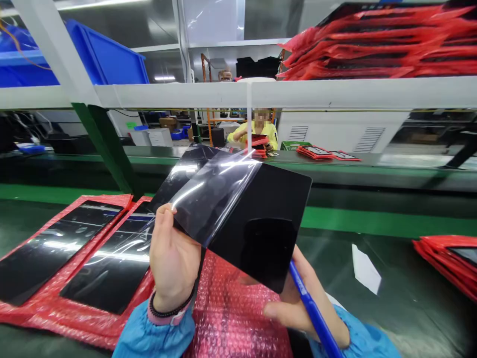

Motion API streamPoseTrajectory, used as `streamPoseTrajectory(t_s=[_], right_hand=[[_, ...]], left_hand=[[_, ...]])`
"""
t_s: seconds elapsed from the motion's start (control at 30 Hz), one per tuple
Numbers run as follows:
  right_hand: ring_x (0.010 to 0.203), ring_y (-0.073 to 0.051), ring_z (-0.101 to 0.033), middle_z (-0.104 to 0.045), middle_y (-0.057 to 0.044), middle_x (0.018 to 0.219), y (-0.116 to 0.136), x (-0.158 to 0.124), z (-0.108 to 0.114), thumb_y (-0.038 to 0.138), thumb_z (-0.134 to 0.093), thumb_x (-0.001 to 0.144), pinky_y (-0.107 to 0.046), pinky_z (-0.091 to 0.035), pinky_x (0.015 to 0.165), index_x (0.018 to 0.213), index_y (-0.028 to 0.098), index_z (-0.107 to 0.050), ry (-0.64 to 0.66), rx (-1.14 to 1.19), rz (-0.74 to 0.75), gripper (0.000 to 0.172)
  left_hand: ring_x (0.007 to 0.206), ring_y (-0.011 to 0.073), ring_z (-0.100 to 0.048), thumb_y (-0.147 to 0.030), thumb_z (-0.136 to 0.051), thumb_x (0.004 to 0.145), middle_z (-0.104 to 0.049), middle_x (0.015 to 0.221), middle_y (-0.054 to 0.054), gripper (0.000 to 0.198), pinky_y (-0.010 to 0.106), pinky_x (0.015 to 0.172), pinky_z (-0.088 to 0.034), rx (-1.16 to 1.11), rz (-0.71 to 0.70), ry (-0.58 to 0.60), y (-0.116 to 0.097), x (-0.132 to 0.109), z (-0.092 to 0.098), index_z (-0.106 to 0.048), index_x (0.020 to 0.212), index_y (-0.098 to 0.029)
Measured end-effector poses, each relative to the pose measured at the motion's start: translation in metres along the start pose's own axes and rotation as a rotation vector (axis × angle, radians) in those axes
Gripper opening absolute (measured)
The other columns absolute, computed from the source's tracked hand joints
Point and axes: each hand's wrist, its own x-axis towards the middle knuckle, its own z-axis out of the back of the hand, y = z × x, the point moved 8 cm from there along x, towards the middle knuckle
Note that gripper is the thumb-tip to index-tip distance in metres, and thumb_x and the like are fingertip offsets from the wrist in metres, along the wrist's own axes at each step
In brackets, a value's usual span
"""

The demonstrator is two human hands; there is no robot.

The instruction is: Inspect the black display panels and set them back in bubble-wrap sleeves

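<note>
A black glossy panel (261, 223) is held up and tilted at the centre. Clear film (216, 189) covers its left part, and the right part is bare. My left hand (172, 258) pinches the film at the panel's left side. My right hand (309, 298) supports the panel's lower right corner from beneath and also has a blue pen (311, 308) in it. Red bubble wrap (238, 308) lies below the panel. Two more black panels, one at the far left (59, 248) and one beside it (115, 263), rest on red bubble wrap.
A white paper piece (365, 268) lies right on the dark table (402, 308). Red-wrapped panels are stacked at the right edge (450, 258) and on the upper shelf (380, 49). Blue bins (108, 54) stand upper left. Across the bench sits a person in yellow (270, 132).
</note>
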Motion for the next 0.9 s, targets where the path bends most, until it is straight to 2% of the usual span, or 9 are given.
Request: streamPoseTrajectory(t_s=[0.13,0.3,0.47,0.57,0.67,0.73,0.9], right_hand=[[0.116,-0.030,-0.063,-0.068,-0.004,0.121,0.005,-0.003,-0.004,0.019,-0.083,0.065,-0.045,-0.051,0.096,0.123,0.032,-0.057,0.023,-0.041,0.004,0.064],[0.122,-0.028,-0.058,-0.065,-0.003,0.128,0.014,-0.005,-0.013,0.028,-0.079,0.073,-0.040,-0.052,0.093,0.131,0.037,-0.053,0.073,-0.060,0.044,0.065],[0.096,-0.024,-0.069,-0.073,0.000,0.108,0.012,-0.004,-0.009,0.035,-0.078,0.074,-0.037,-0.053,0.087,0.117,0.037,-0.064,0.011,-0.113,0.017,0.046],[0.086,-0.023,-0.069,-0.074,-0.001,0.094,0.015,-0.003,0.001,0.041,-0.079,0.072,-0.035,-0.053,0.081,0.103,0.032,-0.070,-0.056,-0.206,0.017,0.034],[0.075,-0.021,-0.066,-0.071,-0.001,0.080,0.024,-0.002,0.007,0.040,-0.078,0.072,-0.031,-0.052,0.071,0.091,0.027,-0.072,-0.058,-0.303,0.068,0.024],[0.068,-0.018,-0.064,-0.068,0.000,0.074,0.031,-0.001,0.009,0.035,-0.076,0.073,-0.028,-0.051,0.066,0.088,0.025,-0.071,-0.035,-0.322,0.098,0.019],[0.065,-0.016,-0.064,-0.069,0.000,0.077,0.037,-0.004,0.011,0.029,-0.072,0.077,-0.026,-0.050,0.067,0.094,0.024,-0.071,-0.016,-0.293,0.120,0.018]], left_hand=[[0.081,0.0110,-0.064,-0.022,-0.054,0.091,-0.066,0.083,-0.003,0.010,0.021,0.080,-0.052,0.023,0.011,-0.016,0.002,0.001,0.002,-0.062,0.085,-0.020],[0.081,0.0127,-0.063,-0.026,-0.059,0.086,-0.065,0.083,-0.003,0.007,0.025,0.081,-0.052,0.051,0.022,-0.024,0.004,0.004,0.004,-0.060,0.081,-0.022],[0.079,0.0119,-0.062,-0.021,-0.059,0.082,-0.063,0.078,-0.004,0.007,0.021,0.075,-0.051,0.100,-0.067,-0.020,-0.001,0.014,0.008,-0.060,0.075,-0.021],[0.072,0.0098,-0.059,-0.016,-0.056,0.077,-0.059,0.072,-0.004,0.010,0.018,0.072,-0.048,0.155,-0.165,-0.043,-0.008,0.023,0.015,-0.060,0.068,-0.019],[0.068,0.0088,-0.055,-0.013,-0.053,0.075,-0.055,0.070,-0.004,0.013,0.016,0.072,-0.047,0.190,-0.185,-0.052,-0.011,0.032,0.021,-0.058,0.065,-0.018],[0.071,0.0084,-0.054,-0.012,-0.052,0.078,-0.054,0.072,-0.004,0.015,0.015,0.076,-0.045,0.217,-0.175,-0.040,-0.013,0.037,0.023,-0.057,0.065,-0.018],[0.078,0.0076,-0.049,-0.015,-0.047,0.082,-0.049,0.074,-0.004,0.018,0.011,0.080,-0.044,0.282,-0.137,0.030,-0.013,0.042,0.024,-0.054,0.066,-0.019]])
